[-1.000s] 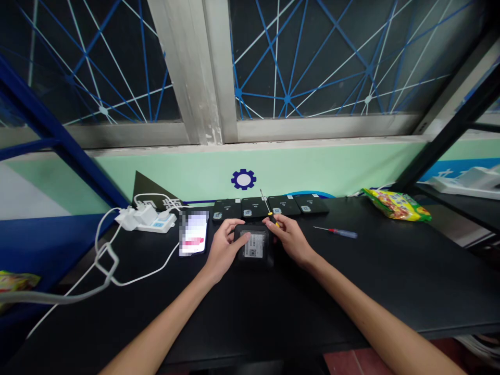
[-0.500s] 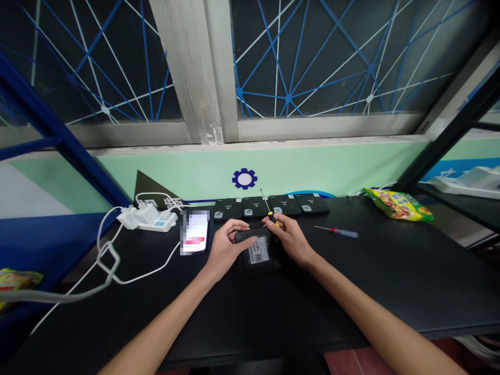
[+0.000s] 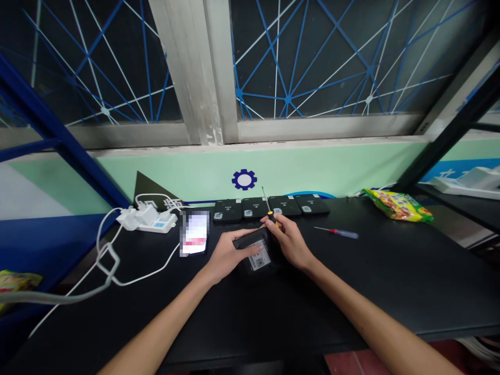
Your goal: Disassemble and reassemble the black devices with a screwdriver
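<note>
A black box-shaped device (image 3: 244, 266) with a white printed label is tilted above the black desk. My left hand (image 3: 228, 255) is closed round its left side, the thumb lying across the label. In my right hand (image 3: 289, 239) is a screwdriver (image 3: 269, 212) with a yellow and black handle, its thin shaft pointing up and away from me. The fingers of that hand are also close against the device's far right edge; whether they grip it I cannot tell.
Several flat black boxes (image 3: 228, 210) stand in a row by the wall. A lit phone (image 3: 196, 232) and a white power strip (image 3: 158, 223) with cables are on the left. A second screwdriver (image 3: 344, 234) and a yellow-green snack bag (image 3: 400, 204) lie to the right.
The device has turned and tipped slightly in my left hand, its label now slanting more. My left fingers have slid behind its far edge. The right hand with the screwdriver has barely moved.
</note>
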### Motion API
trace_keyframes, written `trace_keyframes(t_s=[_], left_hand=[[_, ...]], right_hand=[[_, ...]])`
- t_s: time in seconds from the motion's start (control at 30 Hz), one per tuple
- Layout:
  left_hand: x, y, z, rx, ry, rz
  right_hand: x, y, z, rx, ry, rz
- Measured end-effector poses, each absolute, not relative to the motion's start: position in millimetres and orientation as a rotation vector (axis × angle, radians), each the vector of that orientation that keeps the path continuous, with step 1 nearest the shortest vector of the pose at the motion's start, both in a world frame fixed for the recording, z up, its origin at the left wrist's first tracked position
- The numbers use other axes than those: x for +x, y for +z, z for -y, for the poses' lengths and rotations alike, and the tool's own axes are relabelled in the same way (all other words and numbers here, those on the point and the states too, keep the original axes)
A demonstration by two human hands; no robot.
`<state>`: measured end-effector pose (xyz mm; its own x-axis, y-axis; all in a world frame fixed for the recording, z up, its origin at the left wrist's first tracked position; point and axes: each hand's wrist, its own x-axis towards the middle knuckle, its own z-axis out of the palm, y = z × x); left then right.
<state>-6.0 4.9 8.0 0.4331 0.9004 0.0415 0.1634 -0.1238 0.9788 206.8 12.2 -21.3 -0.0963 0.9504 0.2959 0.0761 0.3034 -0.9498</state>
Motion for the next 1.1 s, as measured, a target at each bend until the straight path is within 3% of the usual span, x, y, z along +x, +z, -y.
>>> trace_keyframes(t_s=[0.2,0.63,0.9,1.1], left_hand=[[-7,3,-7,1.436,0.974,-0.999],[-6,0,-7,1.420,0.989,-1.015],[-4,-6,-8,1.428,0.980,-1.004],[-4,-12,-8,1.438,0.979,-1.022]], right_hand=[[221,-23,-21,-1.179,0.769,1.417],[229,-20,-26,-1.199,0.797,1.361],[256,-7,-16,-1.433,0.460,1.621],[300,-23,19,-1.580,0.321,1.857]])
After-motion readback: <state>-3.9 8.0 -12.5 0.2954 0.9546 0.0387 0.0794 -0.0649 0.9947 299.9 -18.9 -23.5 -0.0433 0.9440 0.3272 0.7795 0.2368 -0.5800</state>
